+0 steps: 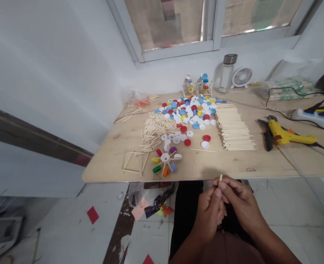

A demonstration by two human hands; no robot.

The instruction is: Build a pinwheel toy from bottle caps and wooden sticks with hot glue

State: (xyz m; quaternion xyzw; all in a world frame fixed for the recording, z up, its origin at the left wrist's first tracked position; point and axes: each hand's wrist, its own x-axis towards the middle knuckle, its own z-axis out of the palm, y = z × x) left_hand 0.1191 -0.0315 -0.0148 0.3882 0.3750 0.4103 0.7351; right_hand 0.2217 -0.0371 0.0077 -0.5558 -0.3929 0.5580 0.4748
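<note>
In front of the table's edge, above my lap, my left hand [209, 207] and my right hand [240, 198] meet with fingertips pinched around a short wooden stick [220, 178]. Its pale end pokes up between the thumbs; the rest is hidden by the fingers. On the table to the left lies a wheel of sticks [165, 157] with a white cap as hub and coloured caps at the spoke ends. Beside it is a frame of wooden sticks [134, 163]. A single stick [203, 150] and a white cap [205, 145] lie beyond my hands.
Bottle caps [192, 110] are heaped mid-table, next to short stick pieces [157, 128] and stacked long sticks [235, 128]. A yellow glue gun [288, 136] and a power strip [316, 116] are at right. Behind stand a glass bottle [227, 75], a small fan [242, 77] and two cap-and-stick models [205, 88].
</note>
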